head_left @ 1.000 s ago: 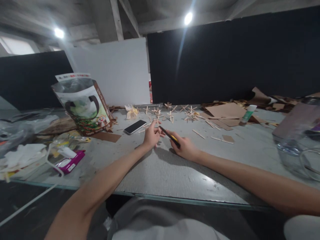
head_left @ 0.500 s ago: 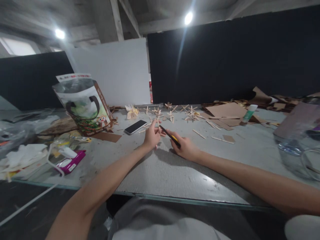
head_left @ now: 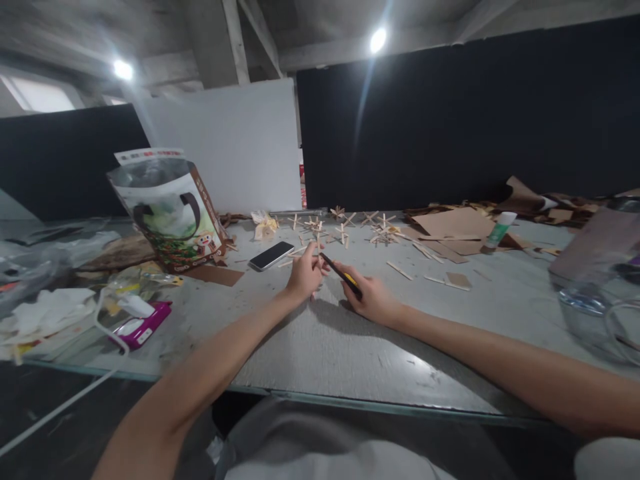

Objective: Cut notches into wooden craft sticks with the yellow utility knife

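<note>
Grey, scuffed table [head_left: 320,347] under a dark back wall, littered with pale stick crosses [head_left: 345,227] and torn brown cardboard [head_left: 453,221]. My left hand [head_left: 303,277] pinches a thin wooden stick [head_left: 317,248] right of the glossy phone [head_left: 271,255]. My right hand [head_left: 373,300] is closed round a slim black-and-yellow utility knife [head_left: 343,275], its tip by the stick (blade too small to see). I judge I'm trimming; the next move calls for a steady pinch and light pressure

Single head cam, looks forward and down across table [head_left: 325,347] toward black back wall [head_left: 450,113]; hands mid-frame, near.
</note>
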`<state>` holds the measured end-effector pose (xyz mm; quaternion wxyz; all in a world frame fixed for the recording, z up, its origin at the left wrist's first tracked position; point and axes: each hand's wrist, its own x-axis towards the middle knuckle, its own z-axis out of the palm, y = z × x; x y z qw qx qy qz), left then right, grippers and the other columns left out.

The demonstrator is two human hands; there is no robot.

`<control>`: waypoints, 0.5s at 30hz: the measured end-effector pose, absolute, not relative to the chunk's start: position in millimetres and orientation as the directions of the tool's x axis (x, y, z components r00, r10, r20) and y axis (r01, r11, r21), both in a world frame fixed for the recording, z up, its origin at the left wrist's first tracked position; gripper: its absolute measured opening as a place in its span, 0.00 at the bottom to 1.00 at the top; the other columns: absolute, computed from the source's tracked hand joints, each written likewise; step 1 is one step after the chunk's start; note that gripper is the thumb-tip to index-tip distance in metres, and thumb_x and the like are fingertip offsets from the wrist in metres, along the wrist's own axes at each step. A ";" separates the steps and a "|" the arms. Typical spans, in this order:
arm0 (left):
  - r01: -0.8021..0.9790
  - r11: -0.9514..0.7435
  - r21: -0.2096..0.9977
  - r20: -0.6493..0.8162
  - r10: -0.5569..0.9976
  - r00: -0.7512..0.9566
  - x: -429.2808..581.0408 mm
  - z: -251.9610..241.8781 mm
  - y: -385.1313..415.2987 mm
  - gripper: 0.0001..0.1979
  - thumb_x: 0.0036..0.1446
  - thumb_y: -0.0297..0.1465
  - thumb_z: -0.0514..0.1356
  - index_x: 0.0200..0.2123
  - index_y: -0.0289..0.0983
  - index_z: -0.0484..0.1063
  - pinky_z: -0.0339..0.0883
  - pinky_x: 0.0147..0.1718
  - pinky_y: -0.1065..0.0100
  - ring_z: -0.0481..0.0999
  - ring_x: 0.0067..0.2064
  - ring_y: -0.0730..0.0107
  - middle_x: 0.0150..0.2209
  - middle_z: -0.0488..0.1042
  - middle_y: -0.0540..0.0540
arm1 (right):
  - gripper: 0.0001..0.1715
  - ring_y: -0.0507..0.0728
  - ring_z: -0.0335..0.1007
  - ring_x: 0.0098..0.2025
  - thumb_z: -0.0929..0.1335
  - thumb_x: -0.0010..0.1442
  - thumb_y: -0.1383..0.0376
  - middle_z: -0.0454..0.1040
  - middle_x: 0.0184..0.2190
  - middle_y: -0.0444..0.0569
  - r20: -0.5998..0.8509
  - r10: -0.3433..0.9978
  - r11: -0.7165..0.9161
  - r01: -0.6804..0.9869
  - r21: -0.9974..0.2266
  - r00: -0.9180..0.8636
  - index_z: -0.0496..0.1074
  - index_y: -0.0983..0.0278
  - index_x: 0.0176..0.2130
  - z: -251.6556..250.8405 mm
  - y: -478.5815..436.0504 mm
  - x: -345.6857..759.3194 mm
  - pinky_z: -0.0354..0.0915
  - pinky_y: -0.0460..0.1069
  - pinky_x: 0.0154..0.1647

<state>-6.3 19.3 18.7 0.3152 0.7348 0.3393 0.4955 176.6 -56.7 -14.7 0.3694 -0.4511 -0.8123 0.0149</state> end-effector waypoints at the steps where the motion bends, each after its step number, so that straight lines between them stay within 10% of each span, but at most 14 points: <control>1: 0.175 -0.560 0.810 0.506 0.818 0.273 -5.8 18.6 19.0 0.16 0.56 0.24 0.58 0.48 0.39 0.67 0.75 0.26 0.71 0.83 0.28 0.65 0.25 0.77 0.53 | 0.31 0.55 0.76 0.25 0.59 0.71 0.60 0.81 0.32 0.52 0.584 0.746 0.590 0.724 -0.358 -0.320 0.61 0.64 0.69 -14.3 -56.9 176.7 0.67 0.46 0.30; 15: 0.058 -0.504 0.862 0.473 0.840 0.267 -3.8 19.2 18.6 0.18 0.55 0.25 0.60 0.49 0.38 0.65 0.77 0.27 0.69 0.82 0.26 0.65 0.24 0.77 0.54 | 0.30 0.55 0.73 0.22 0.59 0.71 0.60 0.80 0.28 0.50 0.626 0.706 0.618 0.721 -0.315 -0.331 0.62 0.65 0.68 -17.3 -53.3 177.5 0.64 0.45 0.27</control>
